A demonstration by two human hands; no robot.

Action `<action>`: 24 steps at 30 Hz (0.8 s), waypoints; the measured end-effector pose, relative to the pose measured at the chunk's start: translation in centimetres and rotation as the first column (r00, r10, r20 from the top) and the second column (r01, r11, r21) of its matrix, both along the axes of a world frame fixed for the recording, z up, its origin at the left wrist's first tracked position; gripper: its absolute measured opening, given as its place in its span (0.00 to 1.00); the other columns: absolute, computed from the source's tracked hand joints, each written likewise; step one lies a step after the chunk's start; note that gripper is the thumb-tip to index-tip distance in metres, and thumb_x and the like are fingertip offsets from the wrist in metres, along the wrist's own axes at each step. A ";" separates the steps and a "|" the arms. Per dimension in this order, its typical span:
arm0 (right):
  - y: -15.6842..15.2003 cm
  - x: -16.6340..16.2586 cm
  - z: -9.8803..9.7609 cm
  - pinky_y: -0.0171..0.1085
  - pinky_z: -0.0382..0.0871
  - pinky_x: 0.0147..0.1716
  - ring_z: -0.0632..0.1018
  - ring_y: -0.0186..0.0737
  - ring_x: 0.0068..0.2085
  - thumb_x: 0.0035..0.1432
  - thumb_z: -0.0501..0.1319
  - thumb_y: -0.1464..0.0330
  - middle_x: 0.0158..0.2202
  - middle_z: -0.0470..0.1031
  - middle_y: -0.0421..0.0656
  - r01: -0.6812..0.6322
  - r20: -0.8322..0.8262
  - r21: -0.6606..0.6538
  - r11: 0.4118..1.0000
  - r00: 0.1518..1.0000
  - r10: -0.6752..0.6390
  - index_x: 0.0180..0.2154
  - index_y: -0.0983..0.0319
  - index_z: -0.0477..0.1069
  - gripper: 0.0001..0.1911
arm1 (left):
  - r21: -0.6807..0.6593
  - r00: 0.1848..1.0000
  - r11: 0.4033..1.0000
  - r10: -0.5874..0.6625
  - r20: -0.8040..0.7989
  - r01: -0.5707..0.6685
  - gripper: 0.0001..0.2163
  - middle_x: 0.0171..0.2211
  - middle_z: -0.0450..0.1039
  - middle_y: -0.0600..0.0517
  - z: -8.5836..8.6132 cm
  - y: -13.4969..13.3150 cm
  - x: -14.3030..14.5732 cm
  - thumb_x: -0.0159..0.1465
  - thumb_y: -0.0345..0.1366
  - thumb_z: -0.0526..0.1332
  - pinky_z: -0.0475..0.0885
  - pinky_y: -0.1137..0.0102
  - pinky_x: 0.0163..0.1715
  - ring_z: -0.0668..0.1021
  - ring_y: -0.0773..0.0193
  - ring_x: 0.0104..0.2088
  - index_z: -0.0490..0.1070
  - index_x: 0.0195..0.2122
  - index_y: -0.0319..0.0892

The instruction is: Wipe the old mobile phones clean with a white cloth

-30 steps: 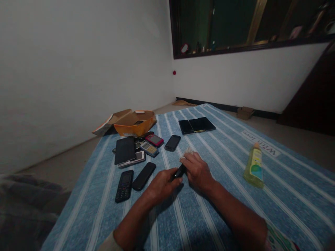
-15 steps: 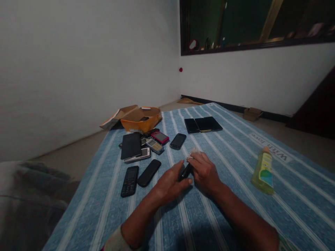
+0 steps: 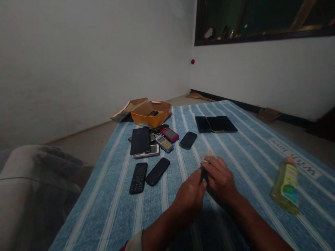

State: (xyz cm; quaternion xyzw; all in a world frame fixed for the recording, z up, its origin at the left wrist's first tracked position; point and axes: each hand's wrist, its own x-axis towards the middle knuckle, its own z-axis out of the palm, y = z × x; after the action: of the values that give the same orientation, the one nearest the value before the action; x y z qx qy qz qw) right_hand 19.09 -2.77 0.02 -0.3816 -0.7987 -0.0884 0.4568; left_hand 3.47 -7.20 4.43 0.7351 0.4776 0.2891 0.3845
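Observation:
My left hand [image 3: 190,195] is closed around a small dark phone [image 3: 202,173], mostly hidden between my fingers. Against its far end, my right hand [image 3: 221,177] is closed on a white, wispy piece of material [image 3: 210,154], perhaps tissue or cloth; its kind is unclear. To the left of my hands lie a black keypad phone [image 3: 138,178] and a black phone lying beside it [image 3: 158,171]. Farther ahead a dark touchscreen phone [image 3: 188,140] rests on the striped blue cloth [image 3: 180,160].
A heap holds a black flat device [image 3: 140,141], a pink-red phone [image 3: 169,134] and a blue-grey keypad phone [image 3: 164,143]. Behind stands an open orange box [image 3: 151,120]. Dark tablets or phones [image 3: 216,124] lie at the far right. A yellow-green bottle [image 3: 285,188] lies at right.
The view has turned left, so things appear farther right. My left hand has rolled over and its fingers have closed more tightly round the phone; my right hand stays against it.

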 end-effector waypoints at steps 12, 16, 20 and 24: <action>-1.4 3.7 0.5 0.49 0.72 0.48 0.76 0.48 0.47 0.60 0.54 0.79 0.44 0.77 0.52 0.043 0.005 -0.043 0.998 0.999 -0.043 0.44 0.64 0.75 0.14 | 0.277 0.994 0.961 -0.018 0.105 -0.012 0.19 0.55 0.72 0.37 -4.3 -1.4 4.6 0.68 0.29 0.45 0.72 0.55 0.57 0.75 0.53 0.56 0.63 0.58 0.35; -1.3 5.3 0.2 0.49 0.73 0.46 0.76 0.47 0.46 0.61 0.55 0.78 0.45 0.77 0.51 0.011 -0.014 -0.048 0.999 1.000 -0.011 0.45 0.62 0.75 0.15 | 0.259 0.983 0.963 -0.111 0.143 0.071 0.20 0.59 0.68 0.36 -3.5 -0.8 5.3 0.68 0.29 0.45 0.64 0.54 0.63 0.69 0.53 0.62 0.61 0.60 0.33; -1.0 5.6 -0.1 0.49 0.74 0.46 0.76 0.47 0.46 0.61 0.55 0.78 0.44 0.77 0.49 0.015 -0.056 -0.054 0.998 0.998 -0.018 0.45 0.60 0.75 0.16 | 0.177 0.971 0.978 -0.147 0.187 0.113 0.22 0.59 0.67 0.38 -2.6 0.3 5.4 0.66 0.28 0.48 0.62 0.55 0.64 0.68 0.54 0.61 0.59 0.61 0.33; -0.8 5.7 -0.3 0.49 0.73 0.46 0.76 0.47 0.46 0.61 0.55 0.77 0.44 0.77 0.49 0.029 -0.036 -0.047 0.998 0.999 -0.030 0.44 0.61 0.75 0.14 | 0.106 0.978 0.985 -0.150 0.145 0.135 0.19 0.55 0.71 0.42 -2.2 0.3 4.9 0.67 0.31 0.50 0.67 0.57 0.59 0.73 0.54 0.55 0.61 0.59 0.37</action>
State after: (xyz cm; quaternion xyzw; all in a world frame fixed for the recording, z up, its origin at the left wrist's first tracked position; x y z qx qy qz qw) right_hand 24.80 -3.58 -0.25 -0.4054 -0.7864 -0.0695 0.4608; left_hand 8.42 -6.93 2.20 0.7607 0.3784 0.3390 0.4039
